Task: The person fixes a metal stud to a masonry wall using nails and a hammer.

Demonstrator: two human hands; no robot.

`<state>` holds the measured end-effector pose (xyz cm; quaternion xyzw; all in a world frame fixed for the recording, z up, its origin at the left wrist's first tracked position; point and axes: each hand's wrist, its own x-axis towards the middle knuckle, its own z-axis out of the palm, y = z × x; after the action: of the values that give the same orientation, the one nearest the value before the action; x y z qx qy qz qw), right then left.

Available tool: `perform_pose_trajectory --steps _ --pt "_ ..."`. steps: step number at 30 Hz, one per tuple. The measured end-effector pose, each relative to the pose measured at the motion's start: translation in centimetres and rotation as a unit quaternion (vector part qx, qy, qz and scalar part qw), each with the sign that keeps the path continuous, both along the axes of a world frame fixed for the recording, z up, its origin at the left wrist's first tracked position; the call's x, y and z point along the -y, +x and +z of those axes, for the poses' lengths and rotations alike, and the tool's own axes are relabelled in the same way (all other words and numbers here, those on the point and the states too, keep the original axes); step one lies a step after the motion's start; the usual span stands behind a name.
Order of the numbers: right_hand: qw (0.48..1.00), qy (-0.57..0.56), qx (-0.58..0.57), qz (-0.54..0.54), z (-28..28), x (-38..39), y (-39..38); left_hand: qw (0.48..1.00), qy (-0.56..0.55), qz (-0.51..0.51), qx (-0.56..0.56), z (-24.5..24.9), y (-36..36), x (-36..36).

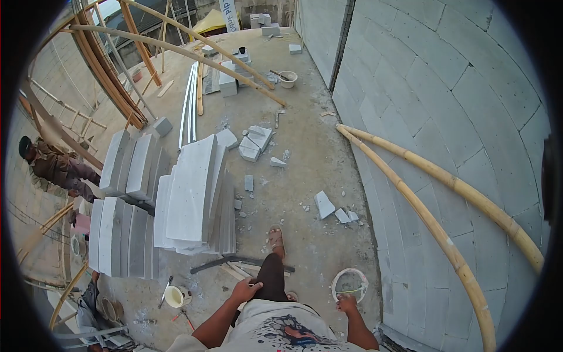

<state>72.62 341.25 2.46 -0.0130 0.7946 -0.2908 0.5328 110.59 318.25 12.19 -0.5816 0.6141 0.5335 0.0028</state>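
Note:
My left hand (pixel 245 291) is in front of my dark-trousered thigh (pixel 272 281), its fingers loosely bent and slightly apart, with nothing visible in them. On the right, my right hand (pixel 347 303) is closed at the near rim of a pale round bucket (pixel 335 283). A thin yellow-green strip, perhaps its handle, crosses the bucket's opening. The fingers' exact hold is partly hidden. My sandalled foot (pixel 276 242) steps forward on the dusty concrete floor.
Stacked grey blocks (pixel 190 190) stand ahead left, with broken blocks (pixel 255 142) beyond and pieces (pixel 324 205) to the right. Bamboo poles (pixel 434 229) lean on the block wall (pixel 434 76). A small bucket (pixel 177 296) and dark strips (pixel 234 260) lie near me. A person (pixel 56 164) is at left.

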Motion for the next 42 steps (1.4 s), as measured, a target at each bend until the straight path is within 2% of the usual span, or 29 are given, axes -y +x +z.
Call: perform_pose_trajectory --steps 2,4,5,7,8,9,11,12,14,16,20,23,24,25,26,27,28,29,30,31,32,33,34,35,37,39,40,42 --pt "1.000 -0.001 0.012 0.017 -1.0 3.5 0.4 0.998 0.030 -0.047 0.037 -1.4 -2.2 3.1" --pt "0.999 -0.007 0.046 0.021 -1.7 8.2 -0.2 0.984 -0.027 -0.159 0.075 -3.0 -5.2 7.3" --pt "0.999 -0.008 0.043 0.017 -1.5 10.6 -1.0 0.983 -0.029 -0.163 0.072 -3.5 -6.6 10.0" --pt "0.998 0.028 0.051 -0.005 -1.2 15.1 -1.7 0.965 -0.009 -0.212 0.157 -1.0 -9.8 16.8" --pt "0.993 0.028 0.110 -0.037 -1.4 17.2 -2.8 0.966 -0.007 -0.223 0.130 -0.3 -10.9 20.2" --pt "0.993 0.035 0.109 -0.039 -1.4 18.9 -3.9 0.966 -0.001 -0.225 0.127 -0.6 -11.5 22.7" --pt "0.987 0.093 0.017 0.130 -0.8 23.7 -7.0 0.962 -0.043 -0.266 -0.037 -2.0 -12.8 28.0" --pt "0.989 0.062 0.029 0.132 -0.1 26.4 -9.0 0.957 -0.016 -0.287 -0.044 -1.9 -13.6 30.1" --pt "0.999 -0.015 -0.020 -0.020 1.3 31.8 -11.4 0.942 0.031 -0.333 -0.028 -1.3 -15.0 33.7" --pt "0.994 -0.046 -0.089 -0.052 3.3 37.4 -13.8 0.923 0.071 -0.378 -0.014 -1.1 -16.3 37.7" --pt "0.991 -0.053 -0.089 -0.081 3.0 46.4 -17.0 0.918 0.103 -0.374 -0.084 -2.5 -18.7 44.5" --pt "0.997 0.026 -0.064 0.037 1.9 52.1 -18.5 0.925 0.120 -0.355 -0.058 -4.7 -21.3 49.8" --pt "0.971 0.018 -0.166 0.169 1.4 53.5 -19.5 0.936 0.145 -0.315 -0.061 -5.2 -22.4 51.6" --pt "0.918 0.006 -0.263 0.296 -0.6 54.3 -20.5 0.945 0.168 -0.274 -0.062 -5.6 -23.4 53.6" --pt "0.917 0.005 -0.262 0.300 -3.3 55.8 -22.4 0.951 0.174 -0.250 -0.057 -8.1 -24.1 55.3" --pt "0.912 0.083 -0.209 0.344 -6.2 57.2 -24.8 0.952 0.175 -0.246 -0.054 -8.0 -25.7 57.5" --pt "0.897 0.159 -0.155 0.383 -7.8 59.0 -27.4 0.959 0.190 -0.198 -0.069 -7.5 -27.5 60.2" --pt "0.892 0.155 -0.164 0.391 -7.9 61.6 -29.8 0.964 0.205 -0.151 -0.082 -6.9 -29.3 62.8" --pt "0.889 0.156 -0.168 0.396 -7.6 63.0 -31.5 0.962 0.211 -0.153 -0.076 -6.1 -30.8 64.8" --pt "0.894 0.191 -0.197 0.354 -11.9 64.3 -34.3 0.974 0.065 -0.205 -0.069 -5.3 -32.8 67.5" --pt "0.830 0.174 -0.244 0.470 -12.5 67.7 -37.4 0.963 -0.081 -0.249 -0.064 -4.4 -34.8 69.9" --pt "0.883 0.183 -0.246 0.355 -8.2 72.7 -39.7 0.964 -0.074 -0.246 -0.065 -3.0 -36.5 71.8" --pt "0.851 0.150 -0.274 0.422 -0.9 79.3 -41.2 0.964 -0.113 -0.233 -0.050 -1.1 -38.2 73.9" --pt "0.909 0.101 -0.288 0.285 -1.2 82.4 -43.7 0.963 -0.155 -0.220 -0.034 0.6 -40.0 76.1" --pt "0.986 -0.006 -0.140 0.094 4.2 91.5 -46.9 0.960 -0.163 -0.227 -0.028 2.8 -43.2 80.6" --pt "0.991 0.007 -0.107 0.074 9.0 99.6 -49.6 0.957 -0.169 -0.235 -0.015 2.9 -45.6 84.4" --pt "0.991 0.008 -0.104 0.079 8.6 101.9 -50.6 0.957 -0.171 -0.232 -0.023 2.3 -46.5 86.3" --pt "0.986 -0.094 -0.136 0.006 7.9 107.5 -53.0 0.958 -0.178 -0.224 -0.028 -0.4 -48.0 90.8"
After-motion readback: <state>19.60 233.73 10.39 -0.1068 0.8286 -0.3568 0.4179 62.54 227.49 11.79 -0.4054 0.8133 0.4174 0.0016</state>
